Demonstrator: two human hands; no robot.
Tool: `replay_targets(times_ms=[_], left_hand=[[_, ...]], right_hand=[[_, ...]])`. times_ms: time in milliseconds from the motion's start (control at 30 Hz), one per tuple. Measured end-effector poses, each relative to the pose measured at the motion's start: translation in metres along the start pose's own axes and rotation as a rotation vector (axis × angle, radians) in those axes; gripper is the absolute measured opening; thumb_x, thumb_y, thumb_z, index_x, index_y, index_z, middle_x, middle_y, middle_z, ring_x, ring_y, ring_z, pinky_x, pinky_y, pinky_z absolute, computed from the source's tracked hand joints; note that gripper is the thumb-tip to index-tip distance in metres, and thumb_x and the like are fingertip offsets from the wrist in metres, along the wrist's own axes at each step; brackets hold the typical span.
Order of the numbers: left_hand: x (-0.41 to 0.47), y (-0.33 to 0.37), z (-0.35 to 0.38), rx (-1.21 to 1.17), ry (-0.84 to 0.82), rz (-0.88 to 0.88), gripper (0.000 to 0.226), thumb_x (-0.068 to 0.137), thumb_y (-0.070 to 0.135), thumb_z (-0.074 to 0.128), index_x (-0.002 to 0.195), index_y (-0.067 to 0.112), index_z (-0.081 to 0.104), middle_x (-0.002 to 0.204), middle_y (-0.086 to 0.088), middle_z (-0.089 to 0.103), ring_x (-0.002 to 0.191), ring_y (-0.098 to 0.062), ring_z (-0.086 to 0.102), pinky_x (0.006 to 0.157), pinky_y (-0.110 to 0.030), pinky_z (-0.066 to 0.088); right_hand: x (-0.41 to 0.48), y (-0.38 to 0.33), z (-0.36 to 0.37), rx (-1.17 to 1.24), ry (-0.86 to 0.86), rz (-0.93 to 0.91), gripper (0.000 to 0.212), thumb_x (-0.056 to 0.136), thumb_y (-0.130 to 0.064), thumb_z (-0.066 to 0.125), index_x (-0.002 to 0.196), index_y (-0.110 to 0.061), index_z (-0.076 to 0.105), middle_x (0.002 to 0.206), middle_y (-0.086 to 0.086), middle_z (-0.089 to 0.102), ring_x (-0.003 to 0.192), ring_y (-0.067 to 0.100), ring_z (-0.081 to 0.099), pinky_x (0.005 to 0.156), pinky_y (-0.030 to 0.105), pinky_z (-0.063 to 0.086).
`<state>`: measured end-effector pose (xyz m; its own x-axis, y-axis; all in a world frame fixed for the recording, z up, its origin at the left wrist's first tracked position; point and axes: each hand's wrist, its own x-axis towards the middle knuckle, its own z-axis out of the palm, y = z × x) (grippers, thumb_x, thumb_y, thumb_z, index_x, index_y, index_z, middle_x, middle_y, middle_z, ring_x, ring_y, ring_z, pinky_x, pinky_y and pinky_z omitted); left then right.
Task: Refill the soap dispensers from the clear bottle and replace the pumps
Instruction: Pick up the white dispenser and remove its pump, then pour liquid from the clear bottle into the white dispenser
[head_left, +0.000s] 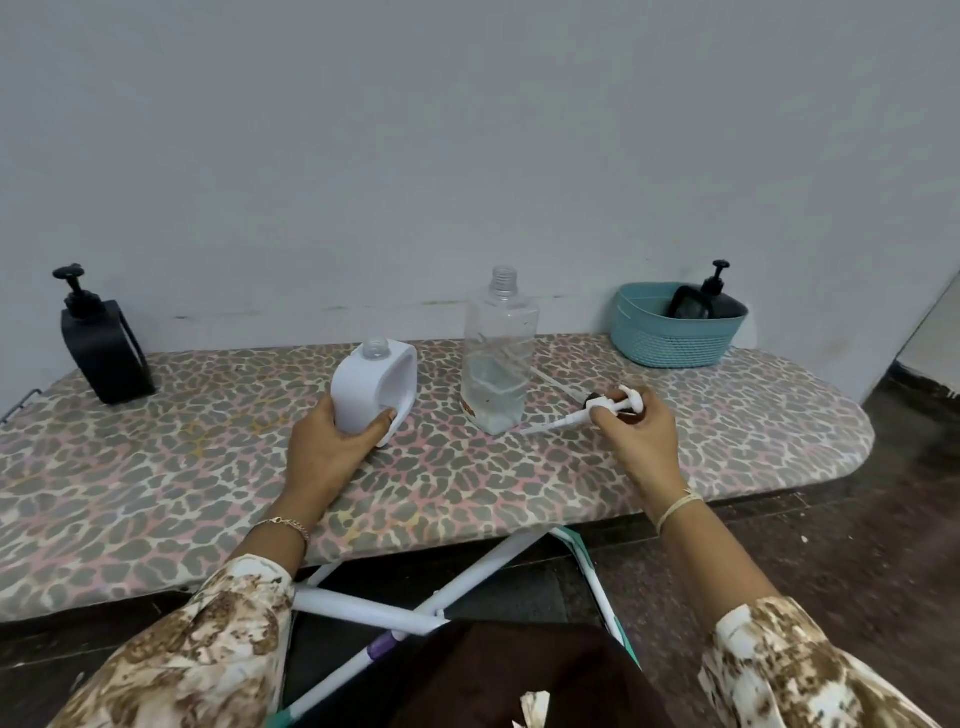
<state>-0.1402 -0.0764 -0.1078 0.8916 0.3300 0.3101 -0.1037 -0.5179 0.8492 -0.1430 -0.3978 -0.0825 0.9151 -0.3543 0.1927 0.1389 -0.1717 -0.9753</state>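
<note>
A white soap dispenser (373, 388) with an open neck and no pump stands on the leopard-print board (208, 467). My left hand (332, 447) grips its lower part. To its right stands the clear bottle (497, 358), uncapped, with a little clear liquid at the bottom. My right hand (641, 431) holds a white pump (610, 404) just right of the bottle; its tube points left and lies low over the board. A black dispenser (104, 343) with its pump on stands at the far left.
A teal basket (675, 338) at the back right of the board holds another black dispenser (719, 299). A grey wall runs close behind. The board's white legs (415, 613) and a dark stone floor show below the front edge.
</note>
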Motion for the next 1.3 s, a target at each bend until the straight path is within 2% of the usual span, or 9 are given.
replay_targets(times_ms=[100, 267, 367, 600, 767, 900, 1000, 1167, 1300], left_hand=[[0.001, -0.001, 0.000, 0.006, 0.005, -0.001, 0.065, 0.073, 0.047, 0.079, 0.125, 0.015, 0.057, 0.116, -0.006, 0.067, 0.101, -0.023, 0.064, 0.077, -0.031, 0.051], [0.002, -0.002, 0.001, 0.021, 0.010, 0.007, 0.067, 0.073, 0.047, 0.079, 0.126, 0.014, 0.056, 0.115, -0.007, 0.067, 0.099, -0.023, 0.064, 0.077, -0.031, 0.052], [0.003, -0.003, 0.001, 0.019, 0.011, 0.007, 0.067, 0.073, 0.047, 0.079, 0.127, 0.015, 0.056, 0.115, -0.006, 0.067, 0.099, -0.022, 0.064, 0.077, -0.031, 0.052], [0.003, -0.003, 0.001, 0.003, 0.013, -0.002, 0.065, 0.072, 0.047, 0.080, 0.125, 0.017, 0.057, 0.114, -0.004, 0.068, 0.099, -0.020, 0.064, 0.078, -0.031, 0.052], [0.004, -0.005, 0.001, 0.002, 0.015, -0.006, 0.064, 0.071, 0.048, 0.080, 0.123, 0.018, 0.058, 0.114, -0.003, 0.068, 0.100, -0.021, 0.065, 0.080, -0.034, 0.055], [0.003, -0.004, 0.001, 0.013, 0.015, -0.003, 0.060, 0.072, 0.047, 0.079, 0.119, 0.014, 0.059, 0.111, -0.004, 0.069, 0.098, -0.020, 0.065, 0.074, -0.029, 0.052], [0.004, -0.004, 0.001, 0.005, 0.014, -0.007, 0.061, 0.072, 0.048, 0.079, 0.118, 0.015, 0.059, 0.111, -0.004, 0.069, 0.097, -0.020, 0.065, 0.074, -0.028, 0.052], [0.006, -0.005, 0.001, -0.007, 0.015, -0.015, 0.063, 0.070, 0.049, 0.080, 0.120, 0.015, 0.060, 0.111, -0.003, 0.069, 0.097, -0.019, 0.065, 0.074, -0.028, 0.053], [0.005, -0.003, 0.000, -0.030, 0.022, 0.004, 0.066, 0.070, 0.044, 0.081, 0.126, 0.021, 0.055, 0.116, 0.001, 0.066, 0.101, -0.017, 0.064, 0.080, -0.037, 0.056]], right_hand=[[0.006, 0.005, 0.001, -0.034, 0.074, -0.016, 0.019, 0.077, -0.010, 0.073, 0.088, -0.010, 0.057, 0.078, 0.002, 0.061, 0.067, 0.015, 0.056, 0.059, 0.026, 0.048], [0.012, 0.013, 0.014, -0.158, 0.049, -0.082, 0.023, 0.074, -0.011, 0.077, 0.085, -0.018, 0.058, 0.085, -0.002, 0.063, 0.074, 0.015, 0.059, 0.066, 0.028, 0.051], [0.013, 0.015, 0.024, -0.280, 0.023, -0.138, 0.022, 0.073, -0.010, 0.076, 0.087, -0.013, 0.060, 0.081, -0.005, 0.061, 0.072, 0.010, 0.056, 0.063, 0.023, 0.047], [0.020, 0.028, 0.041, -0.485, 0.009, -0.229, 0.019, 0.075, -0.011, 0.072, 0.089, -0.010, 0.060, 0.083, 0.000, 0.060, 0.073, 0.016, 0.053, 0.060, 0.025, 0.036], [0.022, 0.031, 0.043, -0.522, -0.011, -0.234, 0.019, 0.076, -0.011, 0.071, 0.090, -0.010, 0.058, 0.087, 0.004, 0.061, 0.077, 0.019, 0.056, 0.063, 0.026, 0.037], [0.020, 0.026, 0.044, -0.572, -0.019, -0.240, 0.042, 0.076, -0.023, 0.073, 0.113, -0.011, 0.057, 0.109, 0.004, 0.059, 0.099, 0.017, 0.055, 0.083, 0.027, 0.044], [0.013, 0.014, 0.052, -0.506, -0.036, -0.291, 0.056, 0.081, -0.026, 0.067, 0.131, -0.013, 0.046, 0.128, 0.002, 0.051, 0.119, 0.016, 0.047, 0.103, 0.031, 0.038], [0.017, -0.005, 0.080, -0.282, -0.213, -0.240, 0.090, 0.073, -0.039, 0.078, 0.145, -0.020, 0.027, 0.147, -0.002, 0.036, 0.132, 0.012, 0.036, 0.111, 0.031, 0.030], [0.025, -0.014, 0.112, -0.043, -0.197, -0.138, 0.102, 0.057, -0.044, 0.089, 0.140, -0.020, 0.034, 0.137, -0.002, 0.047, 0.124, 0.014, 0.048, 0.108, 0.037, 0.041]])
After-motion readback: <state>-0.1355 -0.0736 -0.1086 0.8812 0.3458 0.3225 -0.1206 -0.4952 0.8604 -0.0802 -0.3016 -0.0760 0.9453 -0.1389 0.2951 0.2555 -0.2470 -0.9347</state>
